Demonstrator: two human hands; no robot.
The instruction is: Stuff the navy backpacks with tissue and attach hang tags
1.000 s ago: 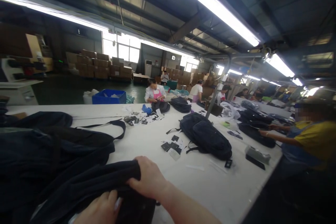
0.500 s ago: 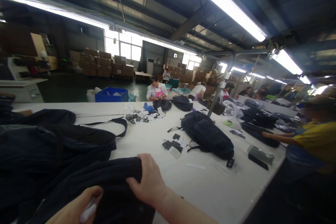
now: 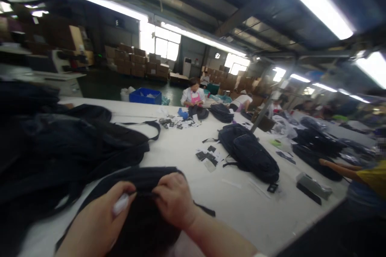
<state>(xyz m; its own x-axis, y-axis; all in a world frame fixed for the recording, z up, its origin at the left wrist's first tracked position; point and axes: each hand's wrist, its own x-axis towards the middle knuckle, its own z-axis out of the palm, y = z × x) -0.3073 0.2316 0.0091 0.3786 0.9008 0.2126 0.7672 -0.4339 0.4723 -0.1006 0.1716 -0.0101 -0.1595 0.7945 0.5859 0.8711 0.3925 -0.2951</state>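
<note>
A dark navy backpack (image 3: 144,229) lies at the near edge of the white table, right in front of me. My left hand (image 3: 105,213) pinches its upper edge, and a small white object (image 3: 120,204) is tucked in the same hand; what it is I cannot tell. Close beside it, my right hand (image 3: 175,198) grips the same edge with fingers curled into the fabric. A dark strap (image 3: 205,209) sticks out past my right wrist. Both hands hide part of the seam between them.
More dark backpacks (image 3: 75,148) are heaped at the left. Another backpack (image 3: 249,150) lies mid-table, beside scattered tags (image 3: 210,156). A metal post (image 3: 262,112) rises from the table. A co-worker in yellow (image 3: 370,180) reaches over bags at right; a person in a pink apron (image 3: 194,96) sits across.
My view has swung left. My left hand has come up onto the backpack's edge, near my right hand, and the right hand's fingers have curled in. The backpack's top now looks rounder.
</note>
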